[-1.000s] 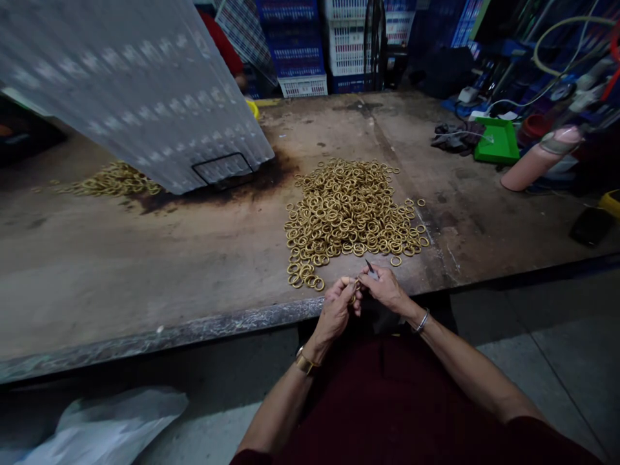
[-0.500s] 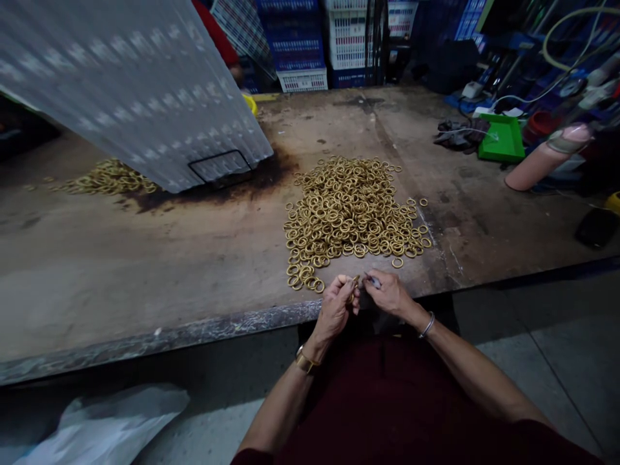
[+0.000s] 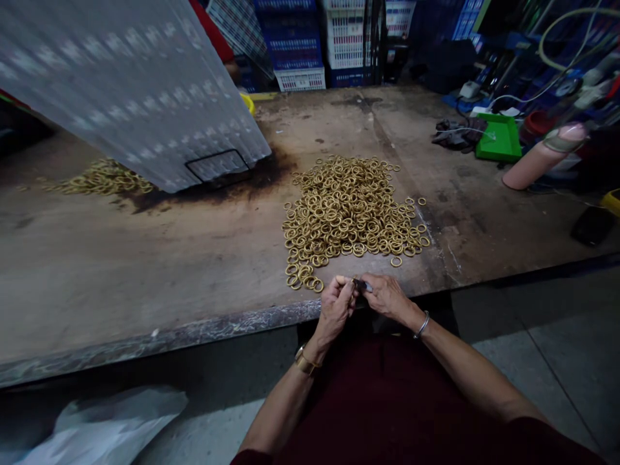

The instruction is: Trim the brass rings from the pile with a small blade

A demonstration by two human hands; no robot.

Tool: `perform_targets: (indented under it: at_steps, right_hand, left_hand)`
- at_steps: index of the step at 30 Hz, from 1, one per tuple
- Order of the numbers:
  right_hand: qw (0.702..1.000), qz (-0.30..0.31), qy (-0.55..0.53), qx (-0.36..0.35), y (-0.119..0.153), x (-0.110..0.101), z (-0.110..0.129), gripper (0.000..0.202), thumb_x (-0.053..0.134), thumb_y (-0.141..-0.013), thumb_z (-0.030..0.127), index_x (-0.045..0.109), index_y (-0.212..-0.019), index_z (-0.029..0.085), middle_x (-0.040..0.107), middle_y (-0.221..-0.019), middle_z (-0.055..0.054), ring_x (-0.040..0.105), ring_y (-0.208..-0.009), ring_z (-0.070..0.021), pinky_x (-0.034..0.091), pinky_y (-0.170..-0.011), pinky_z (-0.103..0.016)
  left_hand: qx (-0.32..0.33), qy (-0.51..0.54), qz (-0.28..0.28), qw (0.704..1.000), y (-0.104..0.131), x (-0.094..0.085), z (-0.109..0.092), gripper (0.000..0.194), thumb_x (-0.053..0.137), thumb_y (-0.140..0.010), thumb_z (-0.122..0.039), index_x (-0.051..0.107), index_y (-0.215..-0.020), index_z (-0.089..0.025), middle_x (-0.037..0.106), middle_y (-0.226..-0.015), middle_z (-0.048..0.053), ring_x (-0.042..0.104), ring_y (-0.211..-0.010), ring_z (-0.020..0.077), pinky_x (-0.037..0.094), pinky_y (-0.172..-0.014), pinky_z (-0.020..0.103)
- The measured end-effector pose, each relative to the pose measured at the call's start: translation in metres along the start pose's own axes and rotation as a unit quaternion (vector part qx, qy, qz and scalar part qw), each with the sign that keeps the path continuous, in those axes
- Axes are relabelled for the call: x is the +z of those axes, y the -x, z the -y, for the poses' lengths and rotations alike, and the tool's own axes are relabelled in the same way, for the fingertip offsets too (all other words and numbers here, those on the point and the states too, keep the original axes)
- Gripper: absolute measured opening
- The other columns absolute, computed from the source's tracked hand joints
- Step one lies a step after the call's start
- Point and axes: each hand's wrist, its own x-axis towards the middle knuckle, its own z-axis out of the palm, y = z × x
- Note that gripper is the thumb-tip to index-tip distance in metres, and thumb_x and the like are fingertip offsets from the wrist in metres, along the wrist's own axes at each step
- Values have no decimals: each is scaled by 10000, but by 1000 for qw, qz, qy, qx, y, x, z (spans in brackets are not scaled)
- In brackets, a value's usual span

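Ring of gold-coloured metal (image 3: 353,279) in our left hand (image 3: 335,302)

We pinch it there, hiding most of it. Our right hand (image 3: 387,296) grips a small, dark-tipped, grey-handled tool (image 3: 362,285), its long axis pointing leftward at the ring; whether they touch, we cannot tell. Beyond both hands, a loose heap of gold-coloured metal rings (image 3: 349,210) lies on the worn brown wooden table (image 3: 203,258), near its front edge.
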Motion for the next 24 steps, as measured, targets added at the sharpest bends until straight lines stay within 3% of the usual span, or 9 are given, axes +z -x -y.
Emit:
perform_targets:
  at_steps: [6, 11, 15, 20, 24]
  right_hand:
    - [993, 19, 90, 79, -2, -1, -4, 252, 432, -840, 220, 598, -1027, 193, 676, -840, -84, 596, -725, -194, 314, -622, -268]
    - [981, -73, 99, 148, 3, -9, -26, 252, 426, -865, 249, 573, -1066, 210, 679, -946, -75, 617, -817, -199, 341, -662, -267]
    - [961, -146, 105, 212, 8, -19, -42, 278, 441, -885, 314, 536, -1118, 197, 656, -1024, -93, 610, -849, -207, 353, -668, -275]
    - [961, -126, 109, 221, 8, -23, -44, 254, 458, -889, 342, 527, -1097, 214, 619, -1078, -89, 596, -864, -197, 358, -668, -274]
    - [967, -126, 103, 195, 3, -19, -44, 244, 486, -859, 327, 528, -1063, 201, 612, -1060, -79, 585, -854, -185, 346, -653, -258]
  left_hand:
    - [-9, 24, 8, 1000, 9, 1, -4, 350, 670, -719, -472, 488, -788, -181, 516, -595, -61, 376, -384, 30, 292, -340, 145]
    - [-95, 177, 55, 978, 9, 3, -27, 324, 748, -662, -360, 496, -748, -175, 516, -598, -44, 395, -427, 42, 302, -357, 144]
    - [-175, 243, 26, 954, 1, 0, -25, 290, 751, -646, -310, 524, -669, -131, 621, -712, 44, 461, -491, 52, 348, -401, 159]
    - [-198, 250, -2, 948, -1, -2, -15, 222, 729, -633, -257, 551, -655, -127, 668, -756, 97, 579, -593, 128, 361, -410, 177]
    - [-193, 265, 26, 944, -1, -3, -16, 225, 735, -609, -226, 534, -668, -146, 647, -707, 60, 569, -569, 121, 342, -397, 162]
